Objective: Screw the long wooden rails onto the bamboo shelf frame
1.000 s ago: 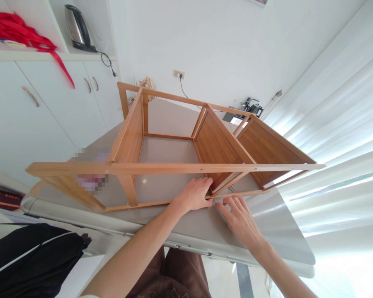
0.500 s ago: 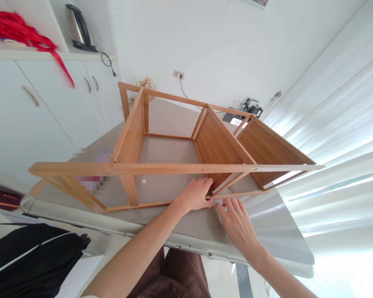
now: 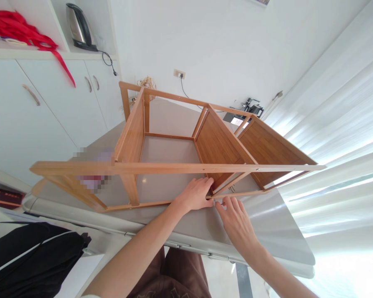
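"Where's the wooden shelf frame?"
"On its side on the grey table, long axis running left to right before both hands."
"And they?"
"Left hand is nearer, wrapped round the lower rail; right hand is just outside, its grip on the metal bit unclear."
"Writing?"
"Dark red box: lettering unreadable."

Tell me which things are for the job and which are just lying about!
Seem part of the job:
light-brown wooden shelf frame, with the left hand on it
small silvery metal piece by the right hand
probably the thin metallic pieces lying nearby

Seem just lying about:
silver-and-black metal kettle
tangled red fabric ribbon
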The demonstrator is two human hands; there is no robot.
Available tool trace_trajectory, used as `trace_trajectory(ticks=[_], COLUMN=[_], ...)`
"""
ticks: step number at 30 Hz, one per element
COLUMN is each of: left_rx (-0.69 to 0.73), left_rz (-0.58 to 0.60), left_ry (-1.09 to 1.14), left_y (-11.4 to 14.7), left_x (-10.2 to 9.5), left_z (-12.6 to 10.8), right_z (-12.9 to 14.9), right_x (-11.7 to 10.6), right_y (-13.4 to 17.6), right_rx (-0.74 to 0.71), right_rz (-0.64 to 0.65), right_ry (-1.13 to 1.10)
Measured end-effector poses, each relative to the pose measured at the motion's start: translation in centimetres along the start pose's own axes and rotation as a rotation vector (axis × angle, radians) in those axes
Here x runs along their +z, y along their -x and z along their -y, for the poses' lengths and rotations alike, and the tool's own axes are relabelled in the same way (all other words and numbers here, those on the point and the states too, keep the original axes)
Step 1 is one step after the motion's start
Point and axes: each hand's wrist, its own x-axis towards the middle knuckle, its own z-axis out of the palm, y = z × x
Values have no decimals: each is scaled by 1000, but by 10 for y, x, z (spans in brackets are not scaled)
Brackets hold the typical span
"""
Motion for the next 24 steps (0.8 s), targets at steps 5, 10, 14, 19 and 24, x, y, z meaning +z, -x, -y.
trace_trajectory(ticks=[5,10,14,19,24], left_rx=[-3,-19,-13,-13,-17], left_rz=[-7,9,-8,-22,-21], left_ry=[6,32,36,45,43], left_y=[-1,0,0,0,-1], left_x=[0,-1,-1,2,2], left_z=[0,-1,-1,0,0], right_z=[-1,0,-2,-7,-10], right_x=[-3,-5,-2,10,21], right_y=[-2,-5,-2,5,11], right_rx=[10,4,27,94,167], right_rz=[34,22,25,14,13], right_ry=[7,5,-48,-171,-389])
